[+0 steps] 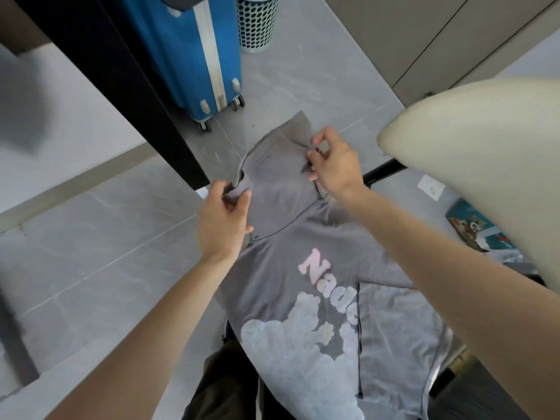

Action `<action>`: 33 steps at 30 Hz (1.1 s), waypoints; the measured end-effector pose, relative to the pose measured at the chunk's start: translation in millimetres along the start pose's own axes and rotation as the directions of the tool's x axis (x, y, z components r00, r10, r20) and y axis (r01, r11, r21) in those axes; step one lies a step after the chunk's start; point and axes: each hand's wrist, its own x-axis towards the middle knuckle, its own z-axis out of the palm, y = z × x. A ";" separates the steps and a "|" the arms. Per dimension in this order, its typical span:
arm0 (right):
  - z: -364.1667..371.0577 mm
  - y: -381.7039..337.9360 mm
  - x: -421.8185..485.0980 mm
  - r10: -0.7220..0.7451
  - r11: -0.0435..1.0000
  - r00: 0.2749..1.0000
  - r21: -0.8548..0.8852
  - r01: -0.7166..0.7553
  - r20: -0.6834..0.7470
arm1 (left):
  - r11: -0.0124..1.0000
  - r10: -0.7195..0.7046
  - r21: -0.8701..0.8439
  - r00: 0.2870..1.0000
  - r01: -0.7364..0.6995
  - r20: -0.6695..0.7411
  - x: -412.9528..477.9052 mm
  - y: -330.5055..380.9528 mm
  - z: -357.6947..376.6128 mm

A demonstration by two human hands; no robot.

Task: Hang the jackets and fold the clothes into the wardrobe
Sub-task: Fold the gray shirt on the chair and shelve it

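Both your left grip [224,219] and right grip [333,168] pinch the hood [281,183] edges of the grey hoodie [303,253], which is spread before you above the floor [91,268]. Folding seems in hand; next, lay that hood flat onto the printed chest.

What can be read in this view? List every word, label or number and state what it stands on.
"Nade": puffy pink-to-white letters on the chest of the grey hoodie; the word runs under the folded sleeve, so the rest is hidden.
Colourful printed pack on the floor at right: a cartoon picture, any text too blurred to read.
White slip on the floor: nothing legible.
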 end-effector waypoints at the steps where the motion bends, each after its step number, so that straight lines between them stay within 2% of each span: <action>1: -1.9 -6.1 1.5 0.015 0.995 1.000 0.099 -0.017 0.017 | 1.000 0.023 -0.003 1.000 -0.023 -0.011 -1.5 4.5 -0.9; 3: -3.6 -9.4 1.5 0.044 0.980 0.998 0.194 -0.050 0.037 | 0.997 0.064 0.041 0.997 -0.062 -0.047 -8.3 7.1 -1.7; 7: -4.4 17.8 -16.2 0.071 0.982 0.997 0.173 -0.077 0.041 | 0.972 0.169 0.180 0.981 -0.150 -0.096 -30.7 -5.3 -3.5; 10: -6.4 60.4 -37.9 0.095 0.984 0.994 0.144 -0.102 0.055 | 0.934 0.244 0.272 0.970 -0.233 -0.007 -55.8 -25.1 -1.8; 13: -15.0 108.1 -62.7 0.217 0.961 0.974 0.160 -0.226 0.069 | 0.893 0.178 0.395 0.975 -0.217 0.135 -82.8 -48.3 2.0; 16: -29.0 149.7 -89.7 0.361 0.923 0.930 0.121 -0.366 0.062 | 0.888 0.002 0.439 0.956 -0.136 0.293 -106.8 -68.3 8.0; 18: -36.9 170.3 -105.0 0.397 0.918 0.918 0.008 -0.397 0.025 | 0.909 -0.083 0.412 0.943 -0.061 0.322 -118.7 -78.5 13.6; 20: -39.8 181.6 -113.7 0.400 0.915 0.916 -0.058 -0.400 -0.024 | 0.921 -0.121 0.389 0.955 0.007 0.271 -124.0 -84.7 18.9; 22: -37.8 180.5 -115.2 0.423 0.904 0.905 -0.052 -0.425 -0.044 | 0.941 -0.222 0.291 0.964 0.172 0.149 -119.0 -85.2 21.1; 24: -32.8 175.2 -110.6 0.476 0.879 0.879 -0.021 -0.476 -0.016 | 0.924 -0.361 0.168 0.928 0.342 0.096 -111.7 -83.1 23.3; 26: -26.1 168.5 -103.1 0.506 0.862 0.862 -0.004 -0.506 0.013 | 0.912 -0.407 0.111 0.905 0.395 0.120 -101.9 -82.6 26.0; 28: -20.1 166.1 -97.9 0.507 0.859 0.862 -0.065 -0.507 -0.014 | 0.905 -0.425 0.062 0.889 0.421 0.172 -90.9 -81.3 29.6; 31: -19.4 166.4 -101.3 0.515 0.833 0.852 -0.180 -0.524 -0.096 | 0.821 -0.542 -0.077 0.814 0.566 0.210 -73.4 -77.5 35.3; 33: -23.4 169.7 -108.5 0.530 0.797 0.847 -0.317 -0.515 -0.042 | 0.735 -0.610 -0.222 0.768 0.641 0.198 -63.1 -75.4 39.9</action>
